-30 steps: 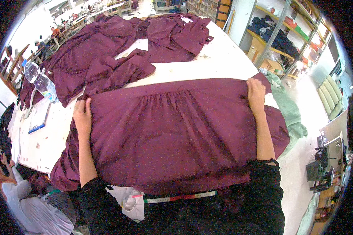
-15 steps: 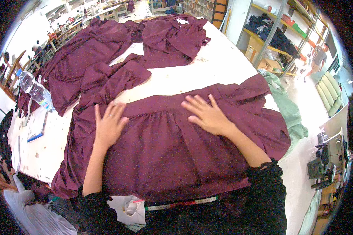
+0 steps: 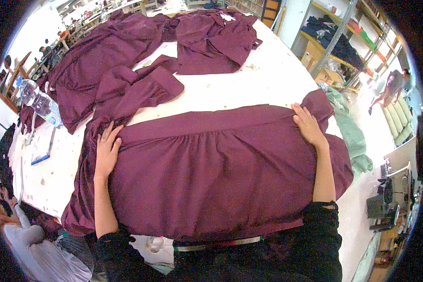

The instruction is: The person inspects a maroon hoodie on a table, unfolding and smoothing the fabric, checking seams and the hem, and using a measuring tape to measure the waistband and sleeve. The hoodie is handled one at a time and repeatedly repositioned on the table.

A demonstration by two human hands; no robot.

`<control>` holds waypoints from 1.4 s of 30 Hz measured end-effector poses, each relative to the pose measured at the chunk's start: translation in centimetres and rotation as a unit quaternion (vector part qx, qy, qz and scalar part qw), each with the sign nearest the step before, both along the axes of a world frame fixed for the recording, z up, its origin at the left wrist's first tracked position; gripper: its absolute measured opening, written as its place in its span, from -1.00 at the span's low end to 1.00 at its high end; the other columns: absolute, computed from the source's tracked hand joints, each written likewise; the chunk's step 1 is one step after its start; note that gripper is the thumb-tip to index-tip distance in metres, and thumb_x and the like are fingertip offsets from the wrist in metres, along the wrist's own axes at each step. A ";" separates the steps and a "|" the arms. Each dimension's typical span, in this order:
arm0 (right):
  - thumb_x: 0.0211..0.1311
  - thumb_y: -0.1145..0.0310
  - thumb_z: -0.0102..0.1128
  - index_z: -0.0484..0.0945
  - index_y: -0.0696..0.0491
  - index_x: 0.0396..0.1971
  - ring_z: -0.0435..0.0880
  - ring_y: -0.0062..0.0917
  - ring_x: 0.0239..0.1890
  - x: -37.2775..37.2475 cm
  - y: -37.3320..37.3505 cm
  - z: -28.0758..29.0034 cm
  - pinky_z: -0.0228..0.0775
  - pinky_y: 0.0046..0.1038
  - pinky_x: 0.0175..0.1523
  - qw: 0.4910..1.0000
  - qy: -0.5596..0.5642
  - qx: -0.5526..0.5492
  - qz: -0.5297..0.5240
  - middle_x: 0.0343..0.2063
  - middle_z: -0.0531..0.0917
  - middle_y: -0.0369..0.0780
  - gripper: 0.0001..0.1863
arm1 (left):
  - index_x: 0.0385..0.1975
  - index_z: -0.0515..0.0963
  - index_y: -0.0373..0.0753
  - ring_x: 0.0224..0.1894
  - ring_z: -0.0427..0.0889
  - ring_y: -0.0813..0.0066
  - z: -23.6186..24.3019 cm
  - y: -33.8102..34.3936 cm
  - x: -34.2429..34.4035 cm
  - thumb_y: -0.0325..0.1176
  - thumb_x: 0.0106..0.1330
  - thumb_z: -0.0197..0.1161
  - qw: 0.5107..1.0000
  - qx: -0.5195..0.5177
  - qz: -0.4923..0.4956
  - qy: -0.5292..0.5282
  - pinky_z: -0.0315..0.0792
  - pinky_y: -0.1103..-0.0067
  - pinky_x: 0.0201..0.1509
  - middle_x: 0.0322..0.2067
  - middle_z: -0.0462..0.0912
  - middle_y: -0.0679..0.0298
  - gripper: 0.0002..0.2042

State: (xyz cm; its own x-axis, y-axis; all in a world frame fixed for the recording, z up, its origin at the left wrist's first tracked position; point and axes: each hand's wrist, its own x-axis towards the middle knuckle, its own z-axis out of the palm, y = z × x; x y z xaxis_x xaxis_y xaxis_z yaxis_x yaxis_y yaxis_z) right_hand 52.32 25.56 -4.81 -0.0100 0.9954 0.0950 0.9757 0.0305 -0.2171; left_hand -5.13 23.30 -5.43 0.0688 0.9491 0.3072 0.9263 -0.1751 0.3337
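Observation:
A large maroon gathered garment (image 3: 211, 174) lies spread flat on a white table (image 3: 258, 84) in front of me. My left hand (image 3: 107, 149) rests flat on its left end, fingers together and pointing away from me. My right hand (image 3: 308, 124) presses flat on its upper right corner, near the table's right edge. Neither hand grips the cloth. Black sleeves cover both of my upper arms.
More maroon garments (image 3: 127, 61) are heaped at the back of the table. A clear plastic bottle (image 3: 41, 103) and papers (image 3: 42, 150) lie at the left. Pale green cloth (image 3: 350, 131) hangs off the right edge. Shelving (image 3: 348, 42) stands at the right, and a person (image 3: 19, 235) sits lower left.
My hands were at the garment's ends, came together on its middle, and have now slid apart again to its left and right ends.

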 end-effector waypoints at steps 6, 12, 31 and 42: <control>0.04 0.44 0.15 0.61 0.13 -0.30 0.51 -0.32 -0.01 3.6 -0.2 1.5 0.29 -0.45 0.09 0.979 0.160 0.124 0.012 -0.07 0.55 -0.17 -0.80 | -0.49 0.58 -0.29 -0.09 0.49 0.29 3.3 -1.5 -1.1 -0.51 -0.02 0.30 0.975 0.221 0.025 0.000 0.31 0.49 0.03 -0.13 0.55 0.23 -0.91; 0.14 0.23 0.11 0.64 0.05 -0.36 0.52 -0.26 -0.14 3.8 4.3 6.0 0.32 -0.34 -0.01 0.934 -0.045 0.354 0.003 -0.17 0.53 -0.15 -0.77 | -0.34 0.60 -0.30 -0.32 0.62 0.55 9.2 3.4 -3.2 -0.41 0.20 0.16 0.978 0.169 0.080 -0.089 0.44 0.64 -0.32 -0.37 0.65 0.25 -0.86; 0.12 0.57 0.04 0.61 0.07 -0.32 0.34 -0.52 -0.34 1.7 -19.7 2.3 0.23 -0.55 -0.15 0.927 0.137 0.323 -0.135 -0.39 0.35 -0.28 -0.81 | -0.28 0.57 -0.28 -0.01 0.44 0.22 3.8 -19.0 -2.1 -0.46 0.14 0.13 0.990 0.117 0.072 -0.032 0.21 0.40 0.14 -0.14 0.56 0.17 -0.82; 0.02 0.20 0.22 0.48 -0.07 -0.12 0.41 -0.31 -0.10 -6.7 -13.0 0.4 0.20 -0.31 0.06 0.979 0.145 0.114 0.086 -0.20 0.43 -0.20 -0.62 | -0.05 0.46 -0.15 0.11 0.34 0.26 0.8 -11.1 5.3 -0.28 0.19 0.12 0.999 0.020 -0.022 0.012 0.05 0.36 0.25 0.02 0.44 0.24 -0.68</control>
State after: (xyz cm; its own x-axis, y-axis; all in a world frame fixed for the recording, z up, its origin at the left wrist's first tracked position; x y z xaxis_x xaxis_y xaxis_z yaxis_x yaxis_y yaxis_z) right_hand 45.64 12.61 -4.39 -0.1146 0.9339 0.3387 0.8505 0.2684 -0.4524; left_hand 0.13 12.21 -4.61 0.1179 0.9320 0.3428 0.9251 -0.2286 0.3033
